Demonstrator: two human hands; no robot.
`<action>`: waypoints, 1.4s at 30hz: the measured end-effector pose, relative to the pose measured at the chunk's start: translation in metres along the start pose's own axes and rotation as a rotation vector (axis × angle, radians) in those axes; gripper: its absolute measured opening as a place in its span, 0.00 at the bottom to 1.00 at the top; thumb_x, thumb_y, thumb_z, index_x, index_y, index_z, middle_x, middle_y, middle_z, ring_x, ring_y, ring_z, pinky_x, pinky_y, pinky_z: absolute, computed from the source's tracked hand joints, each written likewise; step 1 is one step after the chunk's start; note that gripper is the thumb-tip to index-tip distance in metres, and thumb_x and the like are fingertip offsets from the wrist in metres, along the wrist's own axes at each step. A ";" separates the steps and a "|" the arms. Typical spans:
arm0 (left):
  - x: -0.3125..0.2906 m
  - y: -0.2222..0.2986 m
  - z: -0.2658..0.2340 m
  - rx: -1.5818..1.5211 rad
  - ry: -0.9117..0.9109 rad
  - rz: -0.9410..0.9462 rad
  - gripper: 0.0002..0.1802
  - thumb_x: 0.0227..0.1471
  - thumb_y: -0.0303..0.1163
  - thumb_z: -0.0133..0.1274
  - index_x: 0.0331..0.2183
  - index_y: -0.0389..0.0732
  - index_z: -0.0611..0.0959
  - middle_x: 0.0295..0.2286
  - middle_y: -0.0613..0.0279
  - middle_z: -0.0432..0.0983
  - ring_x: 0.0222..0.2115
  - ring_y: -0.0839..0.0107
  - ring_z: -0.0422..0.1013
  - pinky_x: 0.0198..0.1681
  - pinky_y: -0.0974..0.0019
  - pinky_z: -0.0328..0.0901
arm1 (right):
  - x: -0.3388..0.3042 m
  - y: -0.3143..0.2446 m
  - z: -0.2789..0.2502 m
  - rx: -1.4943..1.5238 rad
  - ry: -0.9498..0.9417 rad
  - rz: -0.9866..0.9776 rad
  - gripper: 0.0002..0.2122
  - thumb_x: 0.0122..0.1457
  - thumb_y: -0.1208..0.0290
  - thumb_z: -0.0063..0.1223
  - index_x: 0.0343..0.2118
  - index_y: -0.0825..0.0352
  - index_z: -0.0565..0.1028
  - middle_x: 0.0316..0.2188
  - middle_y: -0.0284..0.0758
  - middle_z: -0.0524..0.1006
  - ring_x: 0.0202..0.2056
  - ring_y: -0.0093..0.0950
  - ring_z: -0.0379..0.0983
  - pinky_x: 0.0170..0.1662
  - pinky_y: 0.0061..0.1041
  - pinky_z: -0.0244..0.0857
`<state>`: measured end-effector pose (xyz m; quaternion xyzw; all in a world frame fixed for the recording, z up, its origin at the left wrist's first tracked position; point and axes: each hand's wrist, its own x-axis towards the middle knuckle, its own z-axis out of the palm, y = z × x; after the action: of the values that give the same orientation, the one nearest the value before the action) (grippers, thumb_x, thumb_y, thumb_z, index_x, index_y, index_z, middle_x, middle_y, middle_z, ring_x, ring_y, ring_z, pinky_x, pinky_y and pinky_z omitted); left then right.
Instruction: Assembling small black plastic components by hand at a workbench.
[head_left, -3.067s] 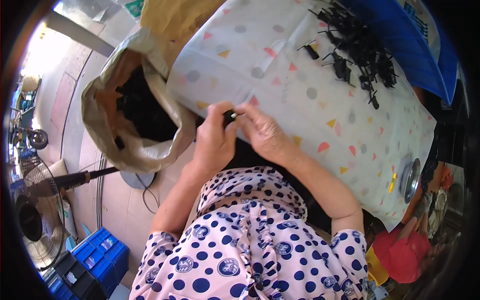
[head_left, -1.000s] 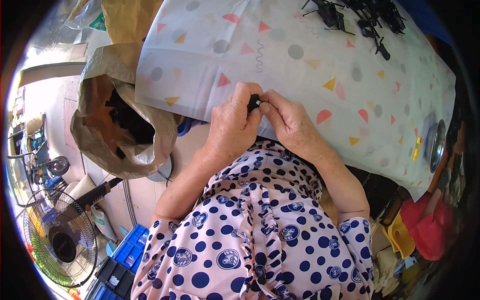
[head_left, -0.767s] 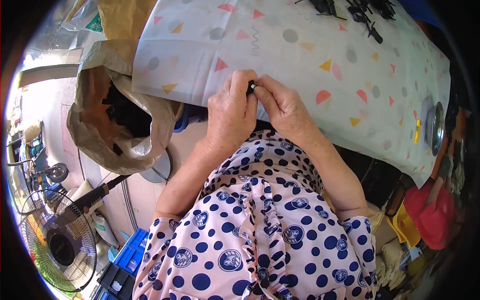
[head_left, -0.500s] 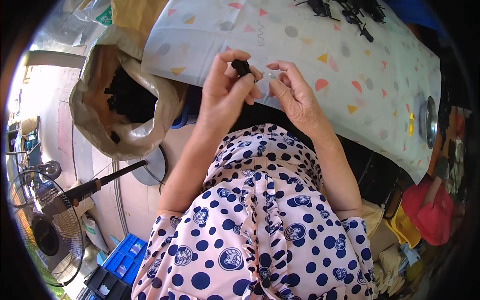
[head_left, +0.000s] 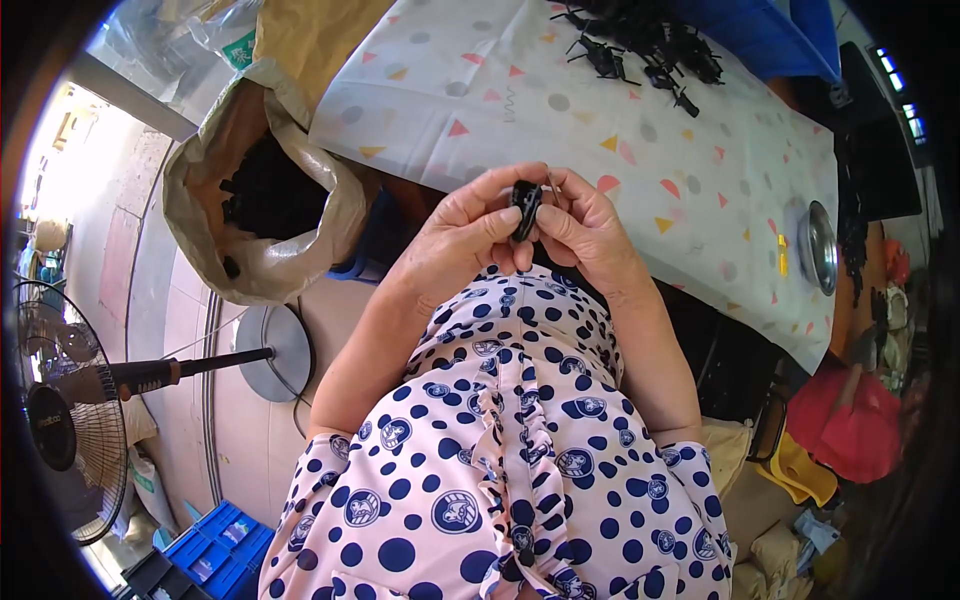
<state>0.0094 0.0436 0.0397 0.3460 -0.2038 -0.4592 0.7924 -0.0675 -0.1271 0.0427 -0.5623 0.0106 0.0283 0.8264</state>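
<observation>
A small black plastic part (head_left: 524, 208) is pinched between the thumb and fingers of my left hand (head_left: 450, 245), above my lap at the near edge of the table. My right hand (head_left: 592, 238) is closed, with its thumb tip against the part's right side. By the right fingertips a thin, pale metal piece (head_left: 552, 182) shows; its exact kind is too small to tell. A heap of black plastic parts (head_left: 650, 45) with thin prongs lies at the far side of the table.
A patterned cloth covers the table (head_left: 480, 110). On the left stands an open sack (head_left: 330, 215) of black parts. A metal bowl (head_left: 822, 250) sits at the table's right end, below a blue bin (head_left: 770, 35). A standing fan (head_left: 70, 400) and blue crates (head_left: 220, 545) are lower left.
My hands have come together; the right fingers, apart from the black part before, now meet it. Both hands sit lower in the view, which has shifted.
</observation>
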 end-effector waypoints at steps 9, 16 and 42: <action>0.005 -0.013 0.003 -0.089 -0.006 -0.077 0.21 0.57 0.25 0.46 0.53 0.41 0.68 0.29 0.58 0.74 0.23 0.72 0.71 0.24 0.76 0.66 | -0.009 0.009 -0.017 0.030 0.011 0.065 0.18 0.58 0.73 0.53 0.52 0.67 0.68 0.29 0.25 0.74 0.21 0.09 0.62 0.20 0.08 0.50; 0.008 -0.023 -0.002 -0.226 -0.025 -0.110 0.19 0.58 0.25 0.45 0.51 0.42 0.70 0.30 0.56 0.75 0.24 0.70 0.72 0.23 0.75 0.66 | -0.013 0.006 -0.011 0.084 0.066 0.099 0.17 0.58 0.72 0.53 0.51 0.67 0.69 0.22 0.24 0.72 0.15 0.08 0.56 0.17 0.08 0.45; 0.002 -0.040 -0.002 0.896 0.249 0.324 0.23 0.53 0.15 0.44 0.52 0.37 0.72 0.31 0.66 0.72 0.30 0.82 0.67 0.34 0.77 0.66 | -0.018 0.033 0.021 -0.178 0.239 -0.001 0.16 0.66 0.61 0.39 0.50 0.66 0.65 0.20 0.20 0.61 0.17 0.10 0.51 0.18 0.11 0.44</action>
<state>-0.0116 0.0292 0.0094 0.6690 -0.3362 -0.1526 0.6451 -0.0874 -0.0963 0.0207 -0.6329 0.1061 -0.0382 0.7660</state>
